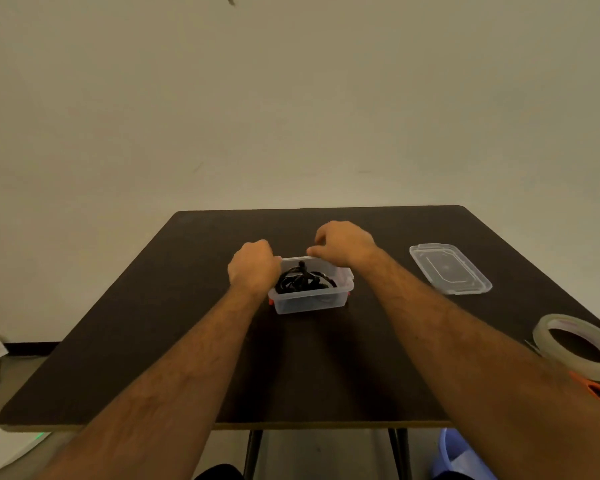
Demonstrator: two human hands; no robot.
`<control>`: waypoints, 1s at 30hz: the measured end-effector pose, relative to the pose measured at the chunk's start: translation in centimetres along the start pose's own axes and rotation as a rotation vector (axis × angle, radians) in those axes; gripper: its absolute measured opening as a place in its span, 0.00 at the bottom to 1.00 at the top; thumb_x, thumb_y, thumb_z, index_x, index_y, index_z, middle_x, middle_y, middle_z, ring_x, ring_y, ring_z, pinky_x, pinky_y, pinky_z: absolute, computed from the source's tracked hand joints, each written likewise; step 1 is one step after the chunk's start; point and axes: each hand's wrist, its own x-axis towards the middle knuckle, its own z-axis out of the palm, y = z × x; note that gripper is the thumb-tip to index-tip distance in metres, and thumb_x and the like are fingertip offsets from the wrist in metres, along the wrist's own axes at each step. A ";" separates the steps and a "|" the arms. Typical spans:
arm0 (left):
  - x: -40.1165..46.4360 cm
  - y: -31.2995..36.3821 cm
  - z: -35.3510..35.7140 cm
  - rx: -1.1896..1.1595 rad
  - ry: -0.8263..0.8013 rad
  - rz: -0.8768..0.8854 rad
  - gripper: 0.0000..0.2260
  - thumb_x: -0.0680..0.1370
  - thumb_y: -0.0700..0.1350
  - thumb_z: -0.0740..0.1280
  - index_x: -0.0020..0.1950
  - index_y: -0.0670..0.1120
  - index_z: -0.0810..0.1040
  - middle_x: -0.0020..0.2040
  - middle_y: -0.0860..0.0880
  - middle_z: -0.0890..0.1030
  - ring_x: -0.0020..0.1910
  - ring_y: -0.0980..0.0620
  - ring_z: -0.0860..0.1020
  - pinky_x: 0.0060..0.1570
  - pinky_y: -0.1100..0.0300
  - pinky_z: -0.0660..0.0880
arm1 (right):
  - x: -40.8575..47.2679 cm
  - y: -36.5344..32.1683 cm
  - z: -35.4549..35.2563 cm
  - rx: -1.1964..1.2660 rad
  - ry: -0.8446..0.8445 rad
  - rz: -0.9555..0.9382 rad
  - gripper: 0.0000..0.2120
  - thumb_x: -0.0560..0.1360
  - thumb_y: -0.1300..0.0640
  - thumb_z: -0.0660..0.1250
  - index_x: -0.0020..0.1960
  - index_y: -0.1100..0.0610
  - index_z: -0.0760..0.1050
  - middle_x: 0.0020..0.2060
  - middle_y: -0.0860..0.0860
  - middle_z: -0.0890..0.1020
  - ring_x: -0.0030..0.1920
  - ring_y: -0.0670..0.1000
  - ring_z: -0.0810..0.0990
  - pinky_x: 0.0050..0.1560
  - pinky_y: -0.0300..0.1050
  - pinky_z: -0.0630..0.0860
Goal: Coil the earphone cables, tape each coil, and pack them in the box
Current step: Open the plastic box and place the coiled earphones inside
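Observation:
A small clear plastic box with red clips stands in the middle of the dark table. A tangle of black earphone cables lies inside it. My left hand has its fingers curled round the box's left far corner. My right hand is above the box's far right rim with fingers curled over the edge, thumb near the rim. The clear lid lies apart on the table to the right. A roll of clear tape sits at the right edge.
Orange-handled scissors poke out by my right forearm below the tape. The dark table ends against a plain wall. A blue bin stands on the floor under the front right, a white device at the front left.

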 end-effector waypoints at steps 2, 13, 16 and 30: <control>-0.2 -0.3 0.0 -0.002 -0.032 -0.067 0.11 0.82 0.53 0.63 0.55 0.46 0.78 0.43 0.48 0.78 0.36 0.53 0.74 0.30 0.59 0.68 | -0.9 2.5 -1.1 0.017 0.075 0.072 0.13 0.76 0.43 0.67 0.53 0.51 0.79 0.47 0.48 0.82 0.47 0.48 0.80 0.50 0.49 0.80; -1.6 2.0 1.8 -0.082 -0.085 -0.031 0.10 0.82 0.48 0.63 0.57 0.44 0.80 0.47 0.46 0.80 0.43 0.50 0.79 0.39 0.57 0.77 | -8.5 14.1 0.5 -0.157 0.008 0.496 0.22 0.74 0.44 0.71 0.62 0.56 0.75 0.57 0.54 0.80 0.58 0.54 0.79 0.59 0.51 0.77; -3.0 3.8 2.2 -0.123 -0.092 0.000 0.10 0.81 0.47 0.63 0.55 0.44 0.81 0.48 0.45 0.81 0.45 0.48 0.80 0.39 0.56 0.77 | -9.7 15.2 1.3 -0.210 0.077 0.501 0.15 0.78 0.53 0.68 0.63 0.55 0.75 0.57 0.54 0.81 0.57 0.54 0.80 0.57 0.50 0.79; -7.9 7.8 1.7 -0.225 -0.188 0.101 0.13 0.81 0.55 0.62 0.57 0.47 0.74 0.50 0.48 0.80 0.43 0.52 0.81 0.45 0.56 0.80 | -12.4 13.9 -6.7 0.182 0.602 0.315 0.10 0.78 0.56 0.62 0.46 0.61 0.77 0.39 0.55 0.80 0.39 0.53 0.77 0.40 0.45 0.73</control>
